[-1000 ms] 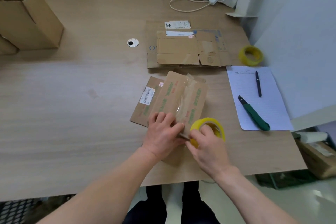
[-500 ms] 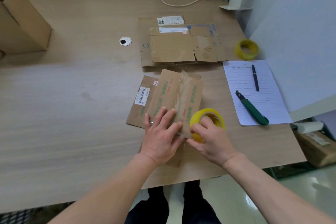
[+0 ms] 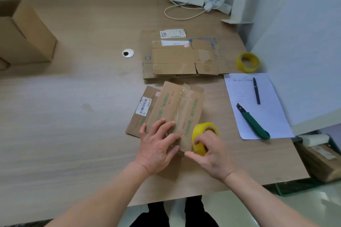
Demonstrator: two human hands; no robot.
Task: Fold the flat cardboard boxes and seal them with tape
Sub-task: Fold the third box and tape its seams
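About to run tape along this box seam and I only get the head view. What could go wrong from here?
The left hand presses flat on the box, partly over the seam, so fresh tape might catch the fingers. The right hand grips the tape roll right at the box's near edge; the strip could start crooked. Old clear tape already wrinkles along the seam, so new tape may not bond well.

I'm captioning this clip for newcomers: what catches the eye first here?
Two bare hands at the near table edge: the left hand pressed flat on a taped cardboard box, the right hand gripping a yellow tape roll beside it. To the right, a green knife lies on lined paper.
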